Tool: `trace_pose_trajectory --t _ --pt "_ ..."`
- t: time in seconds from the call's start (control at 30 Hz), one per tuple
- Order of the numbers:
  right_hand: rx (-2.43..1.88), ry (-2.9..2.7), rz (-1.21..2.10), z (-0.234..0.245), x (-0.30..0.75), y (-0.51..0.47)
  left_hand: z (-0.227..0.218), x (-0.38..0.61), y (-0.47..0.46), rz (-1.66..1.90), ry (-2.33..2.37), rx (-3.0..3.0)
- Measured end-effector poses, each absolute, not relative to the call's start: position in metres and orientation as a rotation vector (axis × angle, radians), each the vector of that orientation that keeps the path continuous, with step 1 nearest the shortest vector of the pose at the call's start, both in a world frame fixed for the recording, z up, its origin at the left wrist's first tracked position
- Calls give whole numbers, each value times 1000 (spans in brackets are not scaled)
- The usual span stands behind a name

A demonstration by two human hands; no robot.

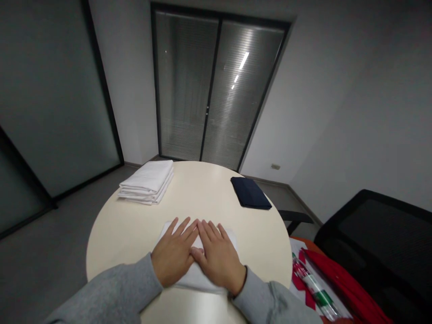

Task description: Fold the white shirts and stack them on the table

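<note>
A folded white cloth (199, 280) lies on the round table near its front, partly covered by both hands. My left hand (177, 252) rests flat on the cloth's left part with its fingers stretched forward. Beside it, my right hand (218, 254) presses flat on the right part, fingers spread. The two hands touch at the index fingertips and thumbs. Neither hand grips anything.
A stack of folded white cloths (148, 182) sits at the table's back left. Toward the right edge lies a folded dark blue cloth (250, 192). Right of the table (118, 238), a chair (378, 234) holds a plastic bottle (317, 290) and red fabric (340, 279).
</note>
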State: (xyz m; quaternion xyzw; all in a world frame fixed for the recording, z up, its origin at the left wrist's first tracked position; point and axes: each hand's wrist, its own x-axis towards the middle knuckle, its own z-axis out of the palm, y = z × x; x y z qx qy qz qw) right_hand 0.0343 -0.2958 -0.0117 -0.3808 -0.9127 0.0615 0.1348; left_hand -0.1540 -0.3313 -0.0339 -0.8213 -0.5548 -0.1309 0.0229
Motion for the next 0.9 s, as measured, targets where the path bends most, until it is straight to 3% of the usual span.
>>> trace_pose_trajectory --t 0.27,0.5,0.67,0.77,0.9 --pt "-1202 -2675 220 -28 69 -299 -48 -185 -341 -494 -1735 -2457" --pt "-1160 -2631 189 -33 80 -308 -61 -227 -350 -662 -2142 -2268" --pt "-1209 -2719 280 -3 73 -283 -53 -232 -330 -925 -2345 -2208" --pt "-1274 -2839 457 26 60 -249 -42 -225 -323 -1223 -2347 -2324" --pt "-1102 -2974 952 45 48 -212 -26 -215 -331 -1928 -2351 -2371"
